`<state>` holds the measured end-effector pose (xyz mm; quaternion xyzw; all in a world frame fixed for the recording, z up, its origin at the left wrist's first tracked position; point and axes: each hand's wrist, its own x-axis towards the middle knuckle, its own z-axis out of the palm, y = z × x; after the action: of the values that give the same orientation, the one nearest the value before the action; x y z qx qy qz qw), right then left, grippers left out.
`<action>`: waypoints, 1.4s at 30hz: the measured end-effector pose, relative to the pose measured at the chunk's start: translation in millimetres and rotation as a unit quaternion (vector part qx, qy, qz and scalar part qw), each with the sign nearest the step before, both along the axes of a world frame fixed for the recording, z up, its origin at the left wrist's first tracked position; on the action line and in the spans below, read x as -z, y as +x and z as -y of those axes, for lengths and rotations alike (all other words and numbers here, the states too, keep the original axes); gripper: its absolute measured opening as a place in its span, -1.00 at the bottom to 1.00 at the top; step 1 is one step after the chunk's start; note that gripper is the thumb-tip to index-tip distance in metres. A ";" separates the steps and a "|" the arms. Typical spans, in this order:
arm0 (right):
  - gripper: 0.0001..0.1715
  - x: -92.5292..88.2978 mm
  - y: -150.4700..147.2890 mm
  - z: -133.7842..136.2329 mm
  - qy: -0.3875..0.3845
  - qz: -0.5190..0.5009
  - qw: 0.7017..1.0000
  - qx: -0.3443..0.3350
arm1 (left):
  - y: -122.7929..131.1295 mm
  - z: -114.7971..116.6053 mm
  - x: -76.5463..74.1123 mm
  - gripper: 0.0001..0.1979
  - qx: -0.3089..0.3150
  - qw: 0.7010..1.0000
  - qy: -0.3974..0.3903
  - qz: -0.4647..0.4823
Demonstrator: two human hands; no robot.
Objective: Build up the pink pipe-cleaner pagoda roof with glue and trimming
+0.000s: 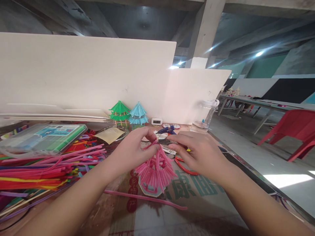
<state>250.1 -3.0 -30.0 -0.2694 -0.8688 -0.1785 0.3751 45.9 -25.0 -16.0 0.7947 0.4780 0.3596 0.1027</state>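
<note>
At the far left of the table (100, 213) a clear plastic case (44, 136) rests on a heap of coloured fuzzy stems (36, 173). Farther back, a green model (120, 109) and a light blue model (138, 111) stand before the white board (86, 72). In front of them the left hand (134, 144) pinches the peak of a pink model (157, 168), which sits on a pale base in the middle, near side; a loose pink stem (147, 198) lies just nearer. I'd keep that pinch light, so the drooping pink strands don't splay, and steady the base. Beyond the fingers lies a blue glue gun (167, 129); I'd keep skin off its nozzle. Then come red-handled cutters (184, 167) and the right hand (201, 152), apart from the left, fingertips drawn in beside the peak; I can't tell whether they grip anything. Small, square-on movements there should suit best.
</note>
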 end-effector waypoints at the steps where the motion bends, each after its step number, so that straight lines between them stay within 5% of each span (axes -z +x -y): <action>1: -0.72 0.0 -0.2 0.4 0.004 0.003 1.000 0.003 | 0.0 0.0 0.0 -0.92 -0.002 1.000 -0.001 0.000; 9: -0.68 0.9 0.0 -0.1 0.043 0.016 0.999 0.006 | 0.4 0.4 -0.5 -0.92 -0.002 1.000 0.000 0.001; 19: -0.74 -2.7 4.4 0.6 -0.011 0.018 1.000 -0.006 | 0.0 1.6 -0.9 -0.92 -0.005 1.000 -0.003 -0.004; 35: -0.69 -4.8 -2.5 17.3 0.051 0.067 0.994 0.071 | 4.7 4.7 -2.5 -0.92 -0.010 1.000 0.005 -0.005; 42: -0.70 -5.9 0.0 14.3 0.039 0.011 0.999 0.032 | 1.0 3.2 -2.3 -0.92 -0.005 1.000 0.000 -0.001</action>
<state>250.1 -17.3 -24.0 -0.2801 -0.8560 -0.2273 0.3703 46.8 -28.2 -13.7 0.7928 0.4816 0.3597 0.1003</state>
